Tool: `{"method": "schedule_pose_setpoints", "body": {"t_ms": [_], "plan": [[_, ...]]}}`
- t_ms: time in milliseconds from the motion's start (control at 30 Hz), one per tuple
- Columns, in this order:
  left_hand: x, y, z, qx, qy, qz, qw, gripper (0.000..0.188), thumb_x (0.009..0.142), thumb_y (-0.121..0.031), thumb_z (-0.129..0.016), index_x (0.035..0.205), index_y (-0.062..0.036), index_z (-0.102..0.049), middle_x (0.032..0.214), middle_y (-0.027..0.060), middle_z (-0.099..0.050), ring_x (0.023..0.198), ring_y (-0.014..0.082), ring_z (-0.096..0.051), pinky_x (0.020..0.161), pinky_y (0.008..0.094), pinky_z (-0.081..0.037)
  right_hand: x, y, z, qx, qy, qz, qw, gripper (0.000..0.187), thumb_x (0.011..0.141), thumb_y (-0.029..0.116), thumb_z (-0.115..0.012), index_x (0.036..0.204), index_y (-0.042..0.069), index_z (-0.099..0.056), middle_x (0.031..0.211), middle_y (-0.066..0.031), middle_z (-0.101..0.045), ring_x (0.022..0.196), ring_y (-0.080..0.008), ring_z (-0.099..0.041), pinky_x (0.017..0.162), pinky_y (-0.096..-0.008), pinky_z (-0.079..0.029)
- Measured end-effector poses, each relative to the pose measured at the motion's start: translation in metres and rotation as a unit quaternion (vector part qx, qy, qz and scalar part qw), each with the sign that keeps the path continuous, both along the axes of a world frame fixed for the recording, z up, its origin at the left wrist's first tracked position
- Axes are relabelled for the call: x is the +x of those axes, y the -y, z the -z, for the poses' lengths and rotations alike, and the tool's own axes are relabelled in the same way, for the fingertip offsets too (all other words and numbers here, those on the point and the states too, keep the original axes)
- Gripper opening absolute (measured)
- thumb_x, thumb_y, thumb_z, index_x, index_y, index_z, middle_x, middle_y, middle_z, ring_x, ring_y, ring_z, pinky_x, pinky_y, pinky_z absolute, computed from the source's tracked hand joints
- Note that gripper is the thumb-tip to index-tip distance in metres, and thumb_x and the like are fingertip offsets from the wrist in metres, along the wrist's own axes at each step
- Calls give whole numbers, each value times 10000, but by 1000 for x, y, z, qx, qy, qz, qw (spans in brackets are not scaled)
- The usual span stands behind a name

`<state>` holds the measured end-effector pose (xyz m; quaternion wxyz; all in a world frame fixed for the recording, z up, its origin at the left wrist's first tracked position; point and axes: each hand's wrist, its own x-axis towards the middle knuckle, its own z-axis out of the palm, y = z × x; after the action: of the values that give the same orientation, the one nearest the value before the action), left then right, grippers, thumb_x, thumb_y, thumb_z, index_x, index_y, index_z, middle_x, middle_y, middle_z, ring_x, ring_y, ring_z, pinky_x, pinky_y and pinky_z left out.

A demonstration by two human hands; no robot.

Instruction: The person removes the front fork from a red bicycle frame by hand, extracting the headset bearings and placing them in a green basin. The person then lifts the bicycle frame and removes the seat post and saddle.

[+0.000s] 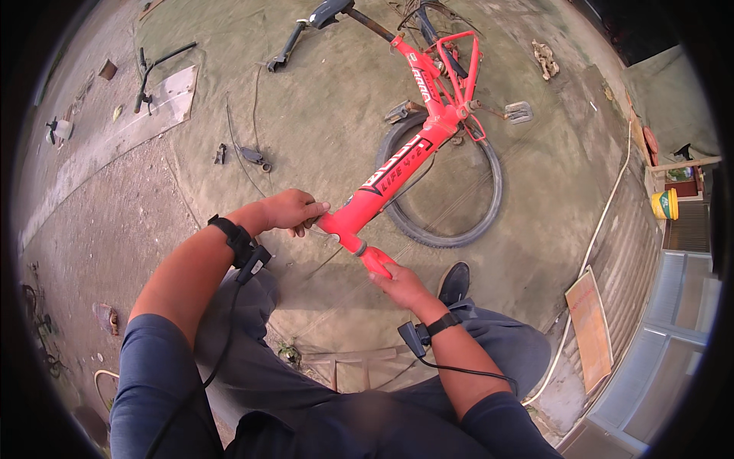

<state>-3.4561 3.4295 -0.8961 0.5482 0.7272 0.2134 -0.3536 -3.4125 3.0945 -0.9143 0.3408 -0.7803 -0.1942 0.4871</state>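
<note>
A bright red bicycle frame (394, 174) slants from the upper right toward me, its head tube (338, 232) between my hands. My left hand (294, 212) is at the tube's left end, with thumb and fingers pinched together; whatever they hold there is hidden. A dark ring sits at the tube's other end. Beyond this ring my right hand (399, 284) is wrapped round a red part that looks like the fork (375, 260), seen end-on. A black saddle (329, 11) on its post is at the far end.
A wheel with a black tyre (495, 191) lies under the frame. Pedals (518, 112) stick out at the crank. Handlebars (145, 80), a derailleur (252, 157) and a spray bottle (60, 130) lie leftward. At right are a pale hose (604, 218), a board (589, 329) and a yellow bucket (664, 204).
</note>
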Motion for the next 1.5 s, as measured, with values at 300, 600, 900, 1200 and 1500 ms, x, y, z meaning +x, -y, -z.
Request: {"method": "schedule_pose_setpoints", "body": {"t_ms": [300, 600, 900, 1200, 1500], "plan": [[-3, -7, -7, -47, 103, 32, 993, 459, 933, -205, -672, 1318, 15, -554, 1120, 124, -639, 958, 209, -667, 741, 335, -585, -2, 2, 4, 7, 9, 11, 1000, 399, 939, 423, -638, 1089, 55, -679, 875, -125, -679, 836, -240, -655, 782, -381, -497], [4, -1, -12, -33, -20, -44, 998, 446, 986, -321, -602, 1283, 9, -564, 1075, 117, -671, 875, 201, -689, 695, 333, -587, 0, 3, -1, 9, -8, 14, 1000, 382, 946, 404, -650, 1104, 58, -689, 847, -106, -672, 801, -194, -631, 774, -353, -494], [3, -5, -12, 10, 7, 22, 1000, 497, 955, -436, -598, 1127, 27, -650, 948, 105, -687, 748, 185, -678, 665, 325, -576, -3, 4, 6, 26, -28, 34, 999, 365, 946, 375, -666, 1109, 50, -688, 851, -68, -665, 798, -156, -603, 774, -328, -491], [-3, -6, -12, -13, 115, 17, 993, 462, 991, -388, -570, 1238, 1, -601, 1041, 104, -661, 956, 189, -659, 749, 339, -573, -1, 5, 7, 24, -27, 30, 999, 367, 942, 374, -669, 1098, 44, -691, 858, -67, -666, 819, -158, -608, 780, -331, -493], [9, -3, -17, -4, -52, 4, 999, 462, 888, -250, -672, 1277, -12, -597, 1077, 95, -662, 977, 195, -655, 763, 345, -577, -1, 3, 3, 23, -43, 43, 998, 341, 946, 351, -670, 1061, 31, -692, 838, -61, -655, 808, -152, -597, 775, -331, -492]]}}
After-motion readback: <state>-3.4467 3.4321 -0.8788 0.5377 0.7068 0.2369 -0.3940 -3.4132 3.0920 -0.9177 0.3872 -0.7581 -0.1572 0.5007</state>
